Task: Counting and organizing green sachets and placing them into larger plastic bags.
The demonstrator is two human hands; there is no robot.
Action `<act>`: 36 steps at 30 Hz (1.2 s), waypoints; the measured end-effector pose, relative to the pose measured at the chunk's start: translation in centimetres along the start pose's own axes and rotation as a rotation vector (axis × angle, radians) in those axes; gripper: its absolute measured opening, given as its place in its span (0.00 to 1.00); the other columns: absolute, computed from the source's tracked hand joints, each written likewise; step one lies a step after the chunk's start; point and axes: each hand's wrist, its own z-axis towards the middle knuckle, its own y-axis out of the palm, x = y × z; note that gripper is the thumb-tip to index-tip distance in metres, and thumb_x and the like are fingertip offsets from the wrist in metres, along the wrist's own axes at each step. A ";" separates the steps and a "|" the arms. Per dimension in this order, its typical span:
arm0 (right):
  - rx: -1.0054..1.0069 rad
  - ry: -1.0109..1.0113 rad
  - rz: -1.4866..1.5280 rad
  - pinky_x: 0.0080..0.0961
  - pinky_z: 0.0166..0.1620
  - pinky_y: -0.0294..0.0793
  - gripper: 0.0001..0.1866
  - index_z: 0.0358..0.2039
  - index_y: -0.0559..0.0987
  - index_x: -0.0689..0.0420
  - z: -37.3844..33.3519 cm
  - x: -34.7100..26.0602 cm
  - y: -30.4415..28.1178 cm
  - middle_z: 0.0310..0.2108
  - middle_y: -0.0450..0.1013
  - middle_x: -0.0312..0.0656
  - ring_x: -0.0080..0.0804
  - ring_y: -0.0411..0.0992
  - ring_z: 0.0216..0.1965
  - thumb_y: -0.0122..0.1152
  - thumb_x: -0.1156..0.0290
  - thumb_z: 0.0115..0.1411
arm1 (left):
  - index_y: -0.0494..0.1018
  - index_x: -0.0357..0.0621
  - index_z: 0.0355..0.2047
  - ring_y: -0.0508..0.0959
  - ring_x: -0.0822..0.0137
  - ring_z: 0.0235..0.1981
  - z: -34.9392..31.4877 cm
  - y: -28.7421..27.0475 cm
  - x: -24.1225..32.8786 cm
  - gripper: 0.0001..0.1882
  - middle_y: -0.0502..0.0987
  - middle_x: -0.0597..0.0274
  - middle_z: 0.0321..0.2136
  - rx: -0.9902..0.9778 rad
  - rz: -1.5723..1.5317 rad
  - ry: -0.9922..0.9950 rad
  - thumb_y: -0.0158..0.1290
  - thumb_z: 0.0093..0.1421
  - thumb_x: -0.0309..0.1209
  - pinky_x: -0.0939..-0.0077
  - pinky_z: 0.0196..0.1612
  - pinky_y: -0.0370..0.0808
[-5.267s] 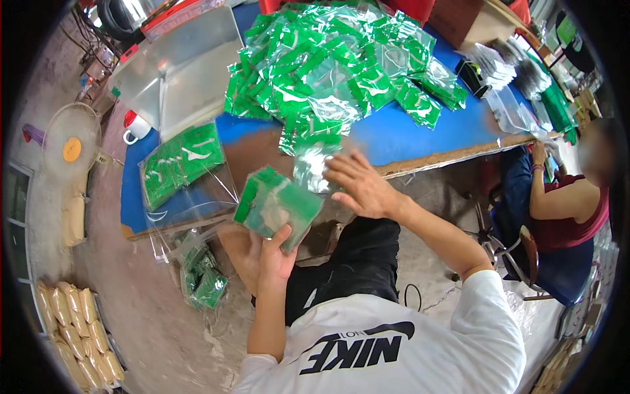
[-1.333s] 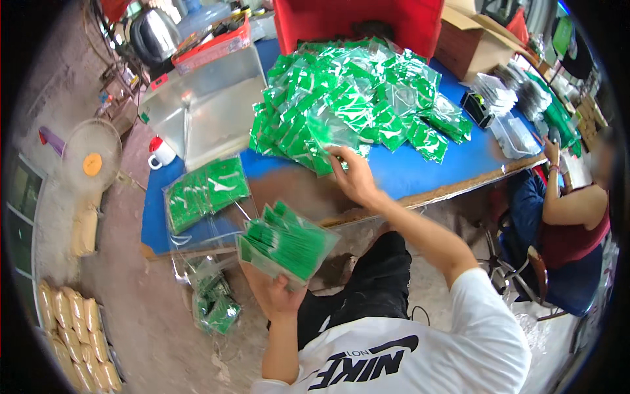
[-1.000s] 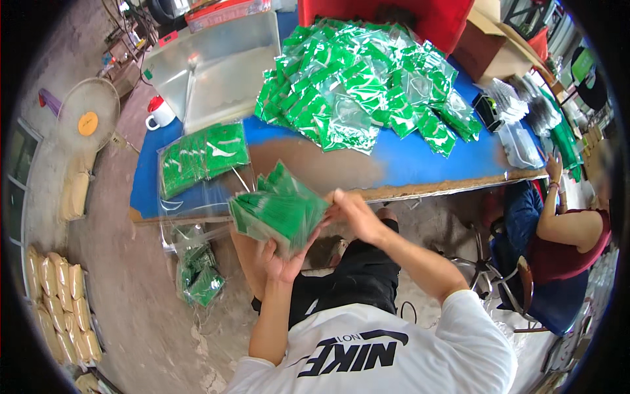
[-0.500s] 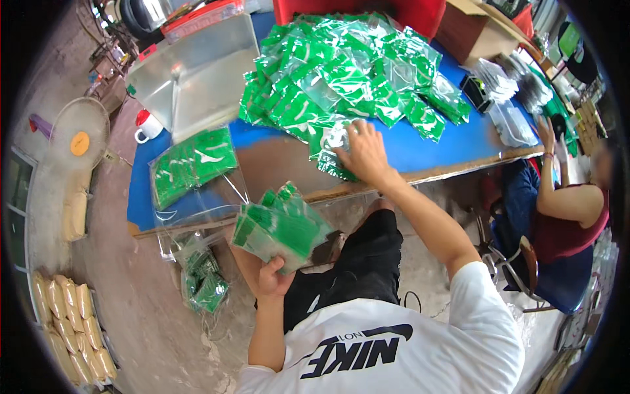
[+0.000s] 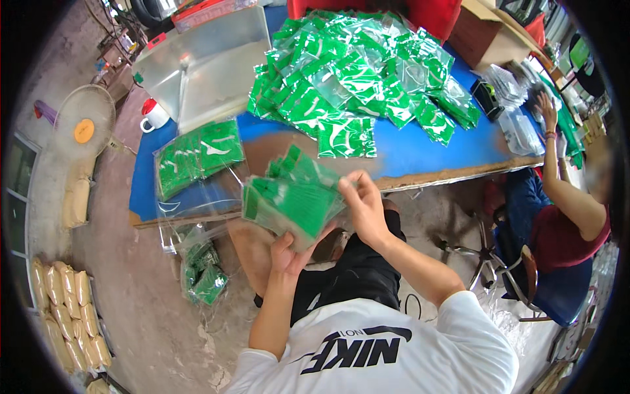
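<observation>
In my left hand (image 5: 289, 256) is a fanned stack of flat green packets (image 5: 292, 203) with clear plastic edges, held over my lap at the table's front edge. My right hand (image 5: 364, 207) is at the stack's right side, with thumb and fingers closed on the edge of a packet there. A single green packet (image 5: 346, 138) lies flat on the table just beyond my hands. Behind it spreads a large heap of the same packets (image 5: 354, 72). To the left, a clear bag (image 5: 200, 157) holds a row of green packets, its open end toward the table's front edge.
The blue table (image 5: 420, 151) has a worn brown front edge. A translucent bin (image 5: 216, 59) and a red-lidded white mug (image 5: 153, 117) stand at the left, a cardboard box (image 5: 489, 33) at the back right. Another person (image 5: 564, 210) sits at the right. A filled bag (image 5: 205, 269) hangs low left.
My right hand has come back from the heap's near edge to the stack in my left hand. The packet it was touching now shows flat on the table. The stack has risen slightly.
</observation>
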 end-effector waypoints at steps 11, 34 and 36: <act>-0.467 -0.376 -0.638 0.41 0.64 0.63 0.69 0.72 0.42 0.59 8.0 -2.5 1.5 0.64 0.59 0.59 0.53 0.62 0.64 0.83 0.61 0.40 | 0.53 0.39 0.68 0.66 0.62 0.62 8.1 0.5 9.4 0.52 0.64 0.54 0.63 -0.078 1.542 0.306 0.71 0.47 0.25 0.65 0.65 0.64; -0.474 -0.359 -0.650 0.43 0.61 0.66 0.58 0.65 0.52 0.60 10.0 0.0 2.3 0.59 0.64 0.60 0.57 0.64 0.61 0.81 0.65 0.38 | 0.40 0.44 0.72 0.69 0.61 0.60 9.0 2.0 10.0 0.62 0.68 0.56 0.60 -0.044 1.375 0.245 0.71 0.45 0.21 0.64 0.62 0.67; -0.484 -0.456 -0.696 0.43 0.62 0.65 0.59 0.65 0.53 0.60 10.3 0.8 2.2 0.59 0.63 0.60 0.56 0.64 0.61 0.82 0.64 0.37 | 0.37 0.43 0.72 0.70 0.61 0.59 9.6 -0.2 11.3 0.64 0.68 0.56 0.59 -0.088 1.610 0.213 0.71 0.45 0.21 0.64 0.61 0.68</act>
